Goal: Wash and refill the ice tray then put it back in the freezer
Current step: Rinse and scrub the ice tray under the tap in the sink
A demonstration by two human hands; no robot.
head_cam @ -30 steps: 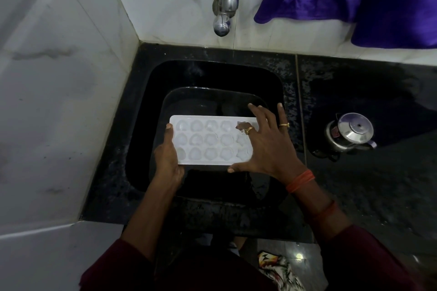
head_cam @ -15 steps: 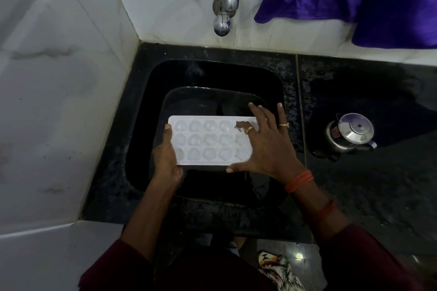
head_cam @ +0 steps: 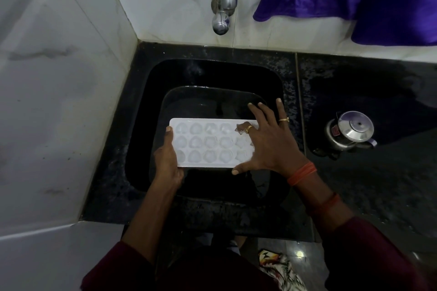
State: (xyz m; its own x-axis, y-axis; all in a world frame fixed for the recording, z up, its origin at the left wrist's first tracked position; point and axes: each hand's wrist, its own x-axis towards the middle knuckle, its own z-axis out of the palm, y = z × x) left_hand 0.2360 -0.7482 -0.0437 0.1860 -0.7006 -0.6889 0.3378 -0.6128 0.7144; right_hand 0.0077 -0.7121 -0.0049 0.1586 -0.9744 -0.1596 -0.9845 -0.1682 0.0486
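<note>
Over the black sink (head_cam: 142, 125), I hold the ice tray (head_cam: 208, 144) level. My left hand (head_cam: 166, 163) grips its left end, and my right hand (head_cam: 267, 146), fingers (head_cam: 266, 114) spread wide, lies flat on the other, seemingly to steady it.

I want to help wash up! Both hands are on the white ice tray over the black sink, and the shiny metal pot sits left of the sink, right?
Not quite. In the head view the shiny metal pot sits right of the black sink, not left. The left hand and right hand are both on the white ice tray over it.
</note>
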